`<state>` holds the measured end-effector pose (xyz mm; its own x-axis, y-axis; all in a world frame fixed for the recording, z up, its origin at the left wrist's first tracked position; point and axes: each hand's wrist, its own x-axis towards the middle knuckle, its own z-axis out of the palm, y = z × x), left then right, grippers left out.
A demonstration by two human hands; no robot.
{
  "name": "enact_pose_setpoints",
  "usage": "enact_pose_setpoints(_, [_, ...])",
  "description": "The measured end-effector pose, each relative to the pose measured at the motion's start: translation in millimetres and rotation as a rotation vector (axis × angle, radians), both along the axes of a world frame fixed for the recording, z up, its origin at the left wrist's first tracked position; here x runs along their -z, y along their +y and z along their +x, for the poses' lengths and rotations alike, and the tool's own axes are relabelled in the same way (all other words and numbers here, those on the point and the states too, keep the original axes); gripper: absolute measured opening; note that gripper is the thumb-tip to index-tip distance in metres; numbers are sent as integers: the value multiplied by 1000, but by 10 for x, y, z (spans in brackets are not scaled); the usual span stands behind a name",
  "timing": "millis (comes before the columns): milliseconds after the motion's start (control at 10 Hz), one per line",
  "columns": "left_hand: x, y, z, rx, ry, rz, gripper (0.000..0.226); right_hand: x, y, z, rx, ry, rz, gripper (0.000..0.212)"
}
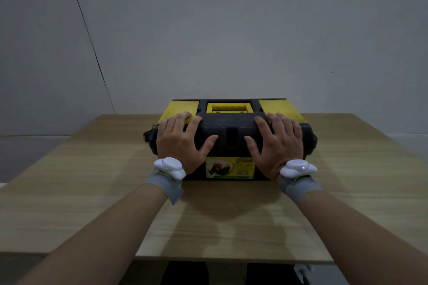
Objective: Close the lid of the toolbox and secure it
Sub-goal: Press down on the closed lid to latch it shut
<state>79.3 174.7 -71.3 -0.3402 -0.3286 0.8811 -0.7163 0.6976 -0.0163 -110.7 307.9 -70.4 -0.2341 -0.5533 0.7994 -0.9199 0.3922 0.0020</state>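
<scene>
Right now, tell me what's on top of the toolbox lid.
Both hands lie flat on the lid: left hand, right hand. Behind them sit a yellow handle and two yellow compartment covers. The toolbox's inside is hidden.

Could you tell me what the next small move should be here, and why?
Probably slide a thumb down to the front latch and press it shut: the lid already looks down on the toolbox, with the left hand and right hand flat on it.
</scene>
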Motion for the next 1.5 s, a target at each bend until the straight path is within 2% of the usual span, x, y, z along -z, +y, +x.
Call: enact_pose_setpoints(1500, [-23, -660, -329, -9, -25, 0, 59, 20, -703, -395, 28, 81, -12, 58])
